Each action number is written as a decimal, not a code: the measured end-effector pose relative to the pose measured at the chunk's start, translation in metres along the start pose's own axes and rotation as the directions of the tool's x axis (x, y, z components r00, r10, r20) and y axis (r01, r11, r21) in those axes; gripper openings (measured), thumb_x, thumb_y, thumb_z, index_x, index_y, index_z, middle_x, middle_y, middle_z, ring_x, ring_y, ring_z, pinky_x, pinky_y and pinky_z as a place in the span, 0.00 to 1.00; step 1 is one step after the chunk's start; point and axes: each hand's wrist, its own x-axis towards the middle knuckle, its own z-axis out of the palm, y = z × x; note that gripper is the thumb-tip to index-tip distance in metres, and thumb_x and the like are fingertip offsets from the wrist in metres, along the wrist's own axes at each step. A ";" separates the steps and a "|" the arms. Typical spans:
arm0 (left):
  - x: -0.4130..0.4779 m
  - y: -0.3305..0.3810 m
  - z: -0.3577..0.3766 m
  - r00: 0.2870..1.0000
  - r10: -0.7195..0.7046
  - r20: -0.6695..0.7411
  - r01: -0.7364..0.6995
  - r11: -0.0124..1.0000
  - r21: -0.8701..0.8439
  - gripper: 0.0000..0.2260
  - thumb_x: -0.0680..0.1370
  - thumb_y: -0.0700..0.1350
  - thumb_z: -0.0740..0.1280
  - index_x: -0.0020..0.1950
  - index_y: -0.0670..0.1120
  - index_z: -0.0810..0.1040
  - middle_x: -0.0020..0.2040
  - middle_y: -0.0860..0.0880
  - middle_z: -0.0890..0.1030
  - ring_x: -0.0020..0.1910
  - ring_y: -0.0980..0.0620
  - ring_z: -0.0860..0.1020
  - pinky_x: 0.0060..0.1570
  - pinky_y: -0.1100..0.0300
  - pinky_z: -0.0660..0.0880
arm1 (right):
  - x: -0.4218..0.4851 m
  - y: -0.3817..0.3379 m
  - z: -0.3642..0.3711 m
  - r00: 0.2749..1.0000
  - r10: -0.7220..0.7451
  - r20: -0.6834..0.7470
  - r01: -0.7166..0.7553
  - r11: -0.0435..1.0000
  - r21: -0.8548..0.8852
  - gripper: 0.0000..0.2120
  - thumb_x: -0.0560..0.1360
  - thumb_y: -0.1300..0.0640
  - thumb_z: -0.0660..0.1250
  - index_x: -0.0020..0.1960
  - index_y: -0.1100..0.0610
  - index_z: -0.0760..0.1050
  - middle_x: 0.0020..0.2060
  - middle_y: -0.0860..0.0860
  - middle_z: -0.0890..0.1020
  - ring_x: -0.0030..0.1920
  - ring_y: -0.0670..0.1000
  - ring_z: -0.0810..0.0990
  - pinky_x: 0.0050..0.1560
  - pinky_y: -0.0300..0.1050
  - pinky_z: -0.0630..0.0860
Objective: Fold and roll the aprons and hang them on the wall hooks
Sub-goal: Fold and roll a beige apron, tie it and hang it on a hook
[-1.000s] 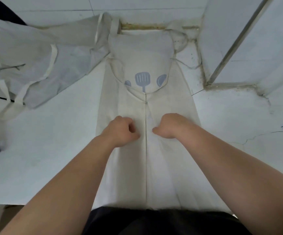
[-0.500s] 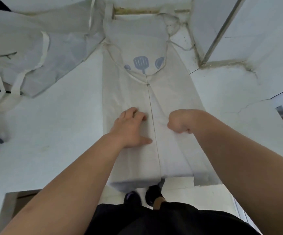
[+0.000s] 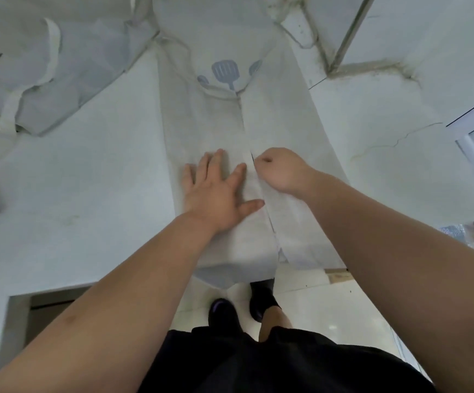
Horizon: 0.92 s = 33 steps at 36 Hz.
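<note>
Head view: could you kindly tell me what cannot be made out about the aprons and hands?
Head view:
Right hand: its fingers curl under, hiding whether they pinch the folded apron.
Its bib top: cut off by the upper edge.
Second apron: cut off by the left and upper edges.
Wall hooks: not in view.

A person wears a loose black fabric garment [image 3: 272, 364], with both forearms uncovered down to the bare left hand [image 3: 216, 191] and bare right hand [image 3: 281, 171]. On the feet are low black shoes. The left black shoe [image 3: 223, 312] carries a purplish tint at its toe, while the right black shoe [image 3: 262, 296] is plain, with a bare ankle above it.
</note>
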 end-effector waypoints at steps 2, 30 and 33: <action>-0.007 0.005 0.002 0.987 0.054 -0.151 -0.066 0.995 -0.076 0.26 0.76 0.64 0.60 0.71 0.55 0.67 0.73 0.44 0.59 0.71 0.42 0.57 0.68 0.48 0.56 | -0.008 0.008 -0.001 1.000 0.022 -0.009 -0.020 0.981 0.193 0.13 0.78 0.61 0.59 0.60 0.61 0.77 0.61 0.54 0.77 0.63 0.54 0.74 0.63 0.42 0.67; -0.043 0.077 0.015 0.955 -0.251 -0.160 0.170 0.901 -0.400 0.17 0.80 0.40 0.59 0.67 0.50 0.74 0.64 0.44 0.69 0.61 0.42 0.69 0.58 0.54 0.68 | -0.115 0.109 -0.027 0.965 0.257 -0.061 -0.191 0.840 0.507 0.21 0.78 0.57 0.59 0.70 0.57 0.66 0.52 0.51 0.78 0.51 0.52 0.77 0.56 0.45 0.71; -0.046 0.090 0.009 0.953 -0.284 -0.107 0.234 0.910 -0.341 0.16 0.80 0.42 0.57 0.67 0.47 0.73 0.66 0.43 0.69 0.63 0.41 0.69 0.58 0.51 0.70 | -0.129 0.122 -0.023 0.978 0.208 -0.032 -0.159 0.830 0.534 0.06 0.71 0.61 0.60 0.38 0.53 0.72 0.33 0.52 0.71 0.36 0.53 0.69 0.39 0.47 0.66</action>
